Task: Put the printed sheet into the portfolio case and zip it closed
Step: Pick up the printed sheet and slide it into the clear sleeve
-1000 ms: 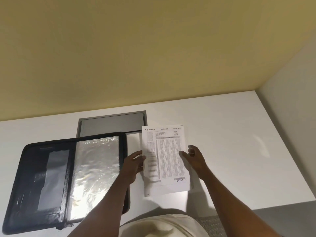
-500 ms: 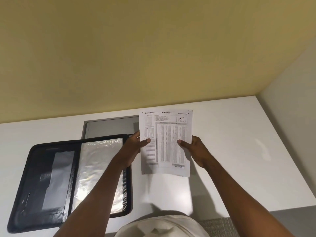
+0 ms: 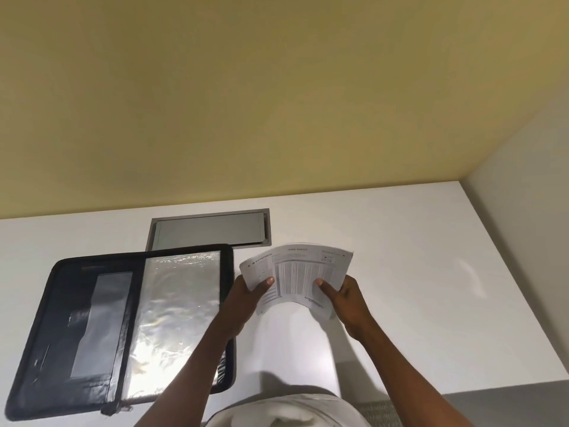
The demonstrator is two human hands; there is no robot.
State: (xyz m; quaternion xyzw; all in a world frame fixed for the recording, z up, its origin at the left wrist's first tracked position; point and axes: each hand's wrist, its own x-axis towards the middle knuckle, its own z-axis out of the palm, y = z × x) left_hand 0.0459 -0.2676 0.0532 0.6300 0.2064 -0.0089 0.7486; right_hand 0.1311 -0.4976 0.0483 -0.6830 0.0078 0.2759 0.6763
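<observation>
The printed sheet (image 3: 297, 274), white with a dense table of small print, is held above the white desk (image 3: 415, 272) and bows upward in the middle. My left hand (image 3: 249, 298) pinches its left edge, thumb on top. My right hand (image 3: 345, 298) pinches its right edge the same way. The black portfolio case (image 3: 77, 334) lies open flat on the desk to the left of the sheet. Its right half shows shiny clear plastic sleeves (image 3: 175, 318); its left half has dark pockets. My left forearm crosses the case's lower right corner.
A grey metal cable hatch (image 3: 209, 231) is set into the desk just behind the case. A yellow wall rises behind the desk and a pale wall closes off the right side. The desk's front edge runs close to my body.
The sheet was lifted off the desk, held upright, and is now tipped flatter and curved, lower and slightly to the right. Both hands kept their grip on its edges.
</observation>
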